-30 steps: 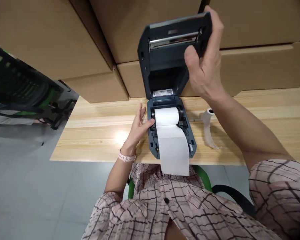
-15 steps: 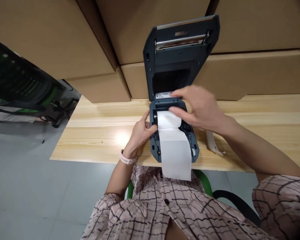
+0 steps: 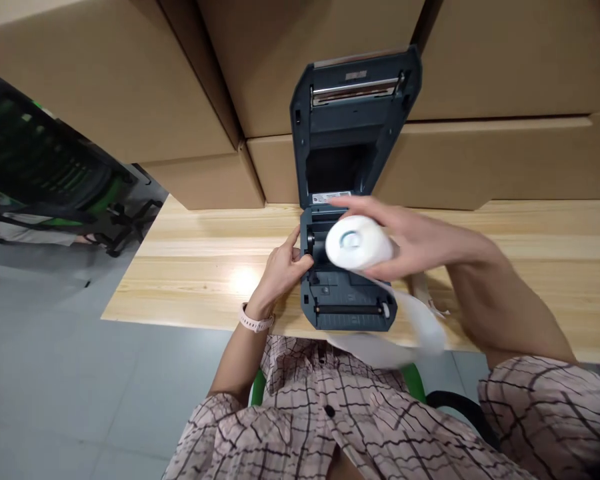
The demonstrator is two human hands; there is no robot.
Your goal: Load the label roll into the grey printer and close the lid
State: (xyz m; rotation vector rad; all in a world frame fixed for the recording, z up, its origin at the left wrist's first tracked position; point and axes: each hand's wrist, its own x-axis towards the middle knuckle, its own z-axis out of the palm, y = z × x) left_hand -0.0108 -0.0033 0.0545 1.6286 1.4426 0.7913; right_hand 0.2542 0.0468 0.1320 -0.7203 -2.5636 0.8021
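"Where's the paper roll (image 3: 363, 243)?"
"Frame centre, above the open printer (image 3: 337, 295); the right hand (image 3: 407, 239) has fingers wrapped round it."
"And the left hand (image 3: 283, 270)?"
"Just left of centre; fingers spread, touching the printer's left edge."

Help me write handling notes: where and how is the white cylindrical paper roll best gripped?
Probably around the curved outside of the roll, coming from the right and spanning its near and far sides, as the right hand does. Its rounded body suits such a grip, its flat ringed end faces left and up, and the white paper tail curls loosely, a poor handhold.
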